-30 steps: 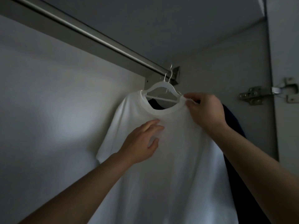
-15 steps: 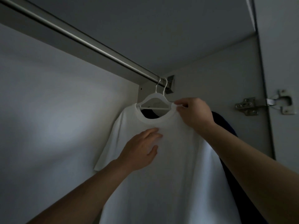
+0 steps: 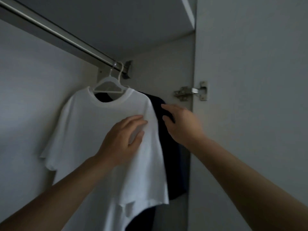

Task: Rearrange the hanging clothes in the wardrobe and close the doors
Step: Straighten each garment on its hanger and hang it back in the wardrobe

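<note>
Up at the right end of the metal rail (image 3: pixel 55 33), a white T-shirt (image 3: pixel 103 139) is hanging on a white plastic hanger (image 3: pixel 109 85), hook sitting over the rail close to the end bracket (image 3: pixel 127 69). Behind it a dark garment (image 3: pixel 173 157) is hanging too, mostly covered, showing through the white neckline, along the right edge and below the hem; a second white hook is sitting on the rail next to the first. Both pieces are hanging inside the wardrobe, against the right side wall (image 3: pixel 166 72).

Left hand (image 3: pixel 123 139) is lying on the front of the white T-shirt at chest height, fingers extended and slightly spread, thumb out to the right; fabric looks a bit bunched at the fingertips, cannot tell if any is being pinched. Right hand (image 3: pixel 180 124) is reaching at the dark garment's shoulder, fingers loosely bent and a little apart, tips overlapping the dark fabric; hand is blurred, so cannot tell if it is actually gripping. Both forearms are coming up from the bottom of the view.

Wardrobe door (image 3: pixel 250 114) is standing open on the right, with a metal hinge (image 3: pixel 190 92) joining it to the side wall. Lighting is dim, white back panel (image 3: pixel 33 97) is filling the left.
</note>
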